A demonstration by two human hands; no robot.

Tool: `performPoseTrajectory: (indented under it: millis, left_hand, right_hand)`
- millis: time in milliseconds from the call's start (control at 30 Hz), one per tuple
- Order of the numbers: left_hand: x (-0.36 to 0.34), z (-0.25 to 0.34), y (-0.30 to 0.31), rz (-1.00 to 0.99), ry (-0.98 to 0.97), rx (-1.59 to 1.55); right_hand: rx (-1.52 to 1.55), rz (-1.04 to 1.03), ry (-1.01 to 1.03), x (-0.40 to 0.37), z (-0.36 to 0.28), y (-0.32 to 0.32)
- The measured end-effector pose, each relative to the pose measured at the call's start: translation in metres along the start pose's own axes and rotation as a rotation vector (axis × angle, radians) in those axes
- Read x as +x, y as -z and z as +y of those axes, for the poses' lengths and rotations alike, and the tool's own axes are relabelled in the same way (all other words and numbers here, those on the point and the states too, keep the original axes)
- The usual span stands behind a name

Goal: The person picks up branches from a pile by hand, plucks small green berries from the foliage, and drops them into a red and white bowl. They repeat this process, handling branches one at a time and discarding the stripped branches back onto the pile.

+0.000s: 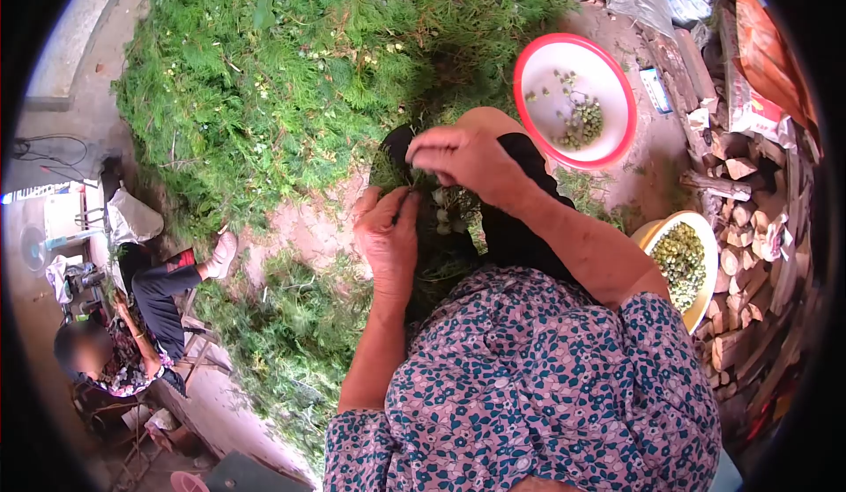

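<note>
My left hand (388, 228) is over my lap, thumb and fingertips pinched on what looks like a thin green conifer sprig (395, 155), dark and partly hidden. Just above and to its right is my right hand (471, 164), with its fingers curled together. Whatever lies in those fingertips is too small to make out. Between my knees, below the hands, pale green round cones (443, 214) show against my dark trousers. Beyond my right knee, a white basin with a red rim (631, 109) holds loose green cones (582, 122).
A large heap of green conifer branches (291, 60) spreads ahead, with more branches (291, 351) at left. A yellowish tub (705, 307) of green cones (679, 267) stands at my right, beside stacked firewood (736, 254). Another person (150, 316) sits at far left.
</note>
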State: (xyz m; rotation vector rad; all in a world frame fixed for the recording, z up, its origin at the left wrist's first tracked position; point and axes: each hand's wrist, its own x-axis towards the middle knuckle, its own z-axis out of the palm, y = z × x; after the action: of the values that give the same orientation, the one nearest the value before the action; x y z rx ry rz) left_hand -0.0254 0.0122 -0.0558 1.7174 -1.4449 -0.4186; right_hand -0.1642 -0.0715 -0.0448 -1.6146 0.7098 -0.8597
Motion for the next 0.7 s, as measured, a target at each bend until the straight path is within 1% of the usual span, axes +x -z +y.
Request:
performPoseTrajectory:
  millis: [33,67,100,133,167,200,233,267,300,333,367,400,433,467,500,533,567,600,633,667,700]
  left_hand:
    - [0.0,0.002,0.001,-0.003,-0.003,0.0]
    - [0.001,0.005,0.003,-0.016,0.091,-0.094]
    - [0.001,0.007,0.005,-0.028,0.187,-0.187]
    - [0.0,0.005,0.005,-0.027,0.186,-0.186]
    - [-0.002,0.0,0.004,0.005,0.19,-0.263]
    - [-0.004,-0.004,0.003,0.037,0.194,-0.34]
    - [-0.007,-0.009,0.003,0.038,0.195,-0.34]
    - [-0.009,-0.014,0.003,0.05,0.26,-0.408]
    - [-0.011,-0.017,0.002,0.061,0.326,-0.477]
    - [-0.011,-0.016,0.001,0.06,0.328,-0.479]
    - [-0.009,-0.015,0.0,0.09,0.333,-0.411]
    - [-0.008,-0.013,0.0,0.119,0.338,-0.342]
    - [-0.005,-0.005,0.0,0.117,0.339,-0.343]
    - [-0.002,0.008,0.001,0.183,0.244,-0.211]
    - [0.001,0.017,0.001,0.248,0.147,-0.079]
    - [0.002,0.023,0.0,0.245,0.147,-0.079]
    - [0.003,0.027,-0.001,0.248,0.095,-0.086]
    - [0.004,0.029,-0.002,0.251,0.043,-0.095]
    - [0.002,0.022,-0.002,0.246,0.042,-0.097]
    - [0.001,0.009,0.001,0.15,-0.137,0.184]
    - [0.0,0.002,0.003,0.052,-0.315,0.465]
  right_hand:
    - [0.169,0.045,-0.181,0.001,-0.007,0.008]
    - [0.338,0.089,-0.361,0.001,-0.009,0.016]
    - [0.34,0.089,-0.359,0.0,-0.008,0.023]
    - [0.437,0.177,-0.344,-0.002,-0.006,0.032]
    - [0.535,0.265,-0.33,-0.006,-0.002,0.042]
    - [0.487,0.378,-0.313,-0.01,0.009,0.054]
    - [0.436,0.491,-0.296,-0.016,0.021,0.069]
    - [0.428,0.548,-0.35,-0.023,0.022,0.085]
    - [0.363,0.655,-0.297,-0.03,0.035,0.099]
    - [0.263,0.771,-0.332,-0.036,0.046,0.115]
    - [0.201,0.822,-0.318,-0.043,0.056,0.129]
    - [0.007,0.906,-0.33,-0.051,0.071,0.142]
    - [-0.303,0.937,-0.341,-0.06,0.091,0.158]
    - [-0.615,0.954,-0.345,-0.066,0.103,0.169]
    - [-0.616,0.954,-0.346,-0.066,0.101,0.168]
    - [-0.566,0.916,-0.298,-0.064,0.092,0.163]
    - [-0.516,0.88,-0.252,-0.062,0.084,0.157]
    - [-0.441,0.803,-0.212,-0.054,0.071,0.144]
    - [-0.333,0.708,-0.217,-0.044,0.046,0.123]
    - [-0.329,0.596,-0.204,-0.037,0.029,0.105]
    - [-0.341,0.472,-0.133,-0.03,0.011,0.088]
